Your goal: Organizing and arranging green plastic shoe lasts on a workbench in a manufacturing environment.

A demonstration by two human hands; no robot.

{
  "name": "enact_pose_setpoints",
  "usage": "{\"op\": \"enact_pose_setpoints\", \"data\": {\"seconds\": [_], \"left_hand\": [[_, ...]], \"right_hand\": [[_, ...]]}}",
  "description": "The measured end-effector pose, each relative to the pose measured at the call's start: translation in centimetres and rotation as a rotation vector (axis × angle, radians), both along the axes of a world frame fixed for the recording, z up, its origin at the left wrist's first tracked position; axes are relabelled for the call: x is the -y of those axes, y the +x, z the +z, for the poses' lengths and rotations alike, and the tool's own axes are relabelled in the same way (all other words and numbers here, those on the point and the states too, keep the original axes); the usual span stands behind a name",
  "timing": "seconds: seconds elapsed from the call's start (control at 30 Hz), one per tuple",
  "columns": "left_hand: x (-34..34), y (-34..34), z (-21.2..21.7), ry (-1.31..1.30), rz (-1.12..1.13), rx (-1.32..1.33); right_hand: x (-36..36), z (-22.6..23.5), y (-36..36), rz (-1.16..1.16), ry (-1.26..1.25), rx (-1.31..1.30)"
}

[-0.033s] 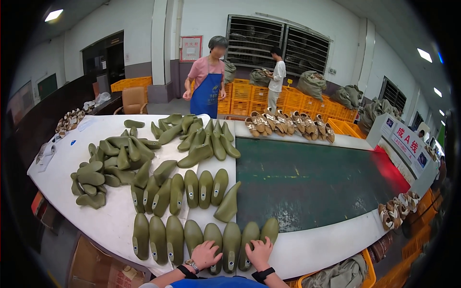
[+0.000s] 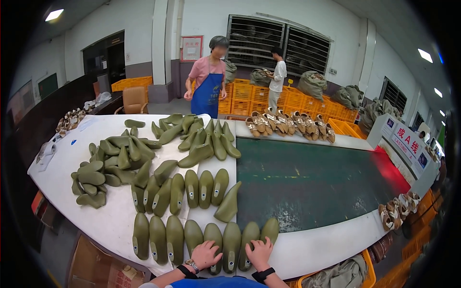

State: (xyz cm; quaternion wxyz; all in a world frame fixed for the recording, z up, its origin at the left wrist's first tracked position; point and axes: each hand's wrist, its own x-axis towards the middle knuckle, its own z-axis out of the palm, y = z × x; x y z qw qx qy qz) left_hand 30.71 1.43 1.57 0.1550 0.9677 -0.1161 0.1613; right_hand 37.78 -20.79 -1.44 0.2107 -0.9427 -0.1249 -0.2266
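Observation:
Olive-green shoe lasts stand side by side in a front row along the table's near edge, toes pointing away. My left hand [image 2: 205, 255] curls over two neighbouring lasts, one of them a middle last [image 2: 212, 234], with its thumb toward the right. My right hand [image 2: 260, 253] grips the last pair at the row's right end, including the end last [image 2: 270, 229]. Between the hands stands another shoe last [image 2: 231, 245], untouched. The fingertips' undersides are hidden. Behind is a second row of lasts [image 2: 206, 188], with one tilted last [image 2: 228, 202] at its right.
A heap of loose lasts [image 2: 122, 156] covers the white table [image 2: 57, 161] at left. A green conveyor belt [image 2: 307, 185] runs to the right, with brown-and-white shoes [image 2: 288, 124] along its far side. A person in a blue apron [image 2: 207, 93] stands opposite. An orange crate [image 2: 370, 269] sits below right.

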Motion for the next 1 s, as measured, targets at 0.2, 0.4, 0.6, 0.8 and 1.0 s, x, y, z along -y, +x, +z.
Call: {"op": "enact_pose_setpoints", "data": {"seconds": [0.2,0.4,0.6,0.8,1.0], "left_hand": [[0.0,0.2,-0.1,-0.025,-0.006,0.016],[-0.2,0.0,0.0,-0.021,-0.016,0.023],[0.0,0.1,0.0,0.011,-0.007,0.033],[0.0,0.5,-0.1,0.001,-0.005,0.017],[-1.2,-0.6,-0.8,-0.038,0.035,-0.015]], "right_hand": [[0.0,-0.1,0.0,-0.001,0.005,0.008],[-0.1,-0.1,-0.1,-0.014,0.023,-0.004],[0.0,0.0,-0.1,-0.019,0.02,-0.003],[0.1,-0.4,0.4,-0.001,0.022,0.044],[-1.3,-0.9,0.5,0.047,0.04,0.056]]}}
